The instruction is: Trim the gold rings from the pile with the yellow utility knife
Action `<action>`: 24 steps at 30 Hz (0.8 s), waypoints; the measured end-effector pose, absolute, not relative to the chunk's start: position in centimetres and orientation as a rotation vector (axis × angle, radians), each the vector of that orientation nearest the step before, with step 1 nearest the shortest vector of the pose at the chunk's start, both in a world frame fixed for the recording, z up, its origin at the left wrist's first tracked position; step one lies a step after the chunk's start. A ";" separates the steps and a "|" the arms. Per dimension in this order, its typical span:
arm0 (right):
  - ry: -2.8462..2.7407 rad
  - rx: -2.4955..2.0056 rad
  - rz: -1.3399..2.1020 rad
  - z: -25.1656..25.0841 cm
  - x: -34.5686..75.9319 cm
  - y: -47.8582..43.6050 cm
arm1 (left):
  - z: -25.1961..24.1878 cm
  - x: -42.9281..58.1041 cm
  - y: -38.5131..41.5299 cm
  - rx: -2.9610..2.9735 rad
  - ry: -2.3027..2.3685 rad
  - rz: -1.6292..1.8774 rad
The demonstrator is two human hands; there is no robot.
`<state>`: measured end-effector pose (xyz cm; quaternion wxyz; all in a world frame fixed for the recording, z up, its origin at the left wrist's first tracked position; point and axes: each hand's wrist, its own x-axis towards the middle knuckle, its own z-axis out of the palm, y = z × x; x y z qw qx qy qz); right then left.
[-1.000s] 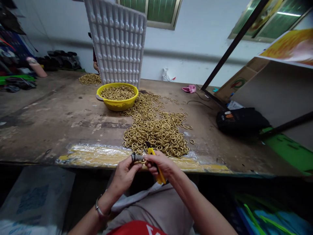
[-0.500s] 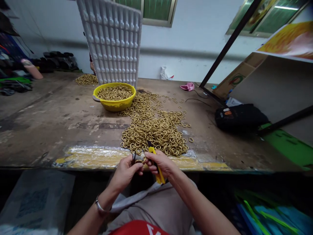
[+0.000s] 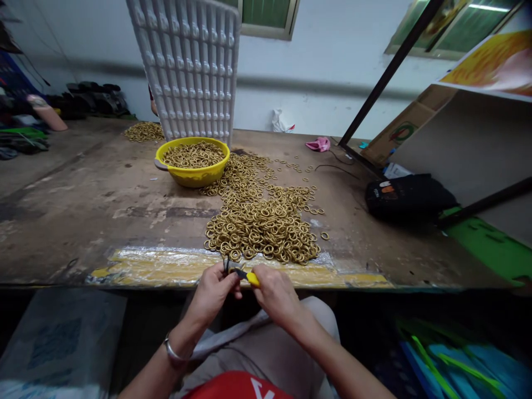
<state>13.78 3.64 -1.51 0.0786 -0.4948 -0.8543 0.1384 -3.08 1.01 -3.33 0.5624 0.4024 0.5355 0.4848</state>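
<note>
Two hands meet low centre in the head view: your left hand (image 3: 211, 292) pinches a partly hidden gold ring (image 3: 233, 270); your right hand (image 3: 274, 292) clamps its fingers around a yellow cutter (image 3: 252, 279). Mid-frame, loose rings (image 3: 264, 227) heap, a yellow basin (image 3: 197, 176) to their upper left.

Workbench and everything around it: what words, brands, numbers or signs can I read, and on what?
None legible.
Black bag: pale lettering, too small.
Sack, lower left: blue print, blurred.
Red garment: white marking, cut off by the frame.
Cardboard: round green-and-red mark, no readable words.
Yellow cutter: no lettering visible.
</note>
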 end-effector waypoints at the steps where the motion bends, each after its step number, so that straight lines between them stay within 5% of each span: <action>1: -2.571 -1.489 0.390 -1.5 13.7 3.7 | -3.2 -3.1 1.0 0.957 1.271 1.139; 13: -2.486 -1.840 0.238 -1.4 13.6 6.2 | -0.9 -4.0 -0.3 1.073 1.319 1.171; 20: -2.119 -1.020 1.034 -0.1 13.1 5.7 | -1.3 -4.1 -1.0 0.901 1.161 1.159; 24: -1.902 -0.979 1.334 0.0 12.0 4.8 | -1.7 -3.7 -0.7 0.771 1.068 1.220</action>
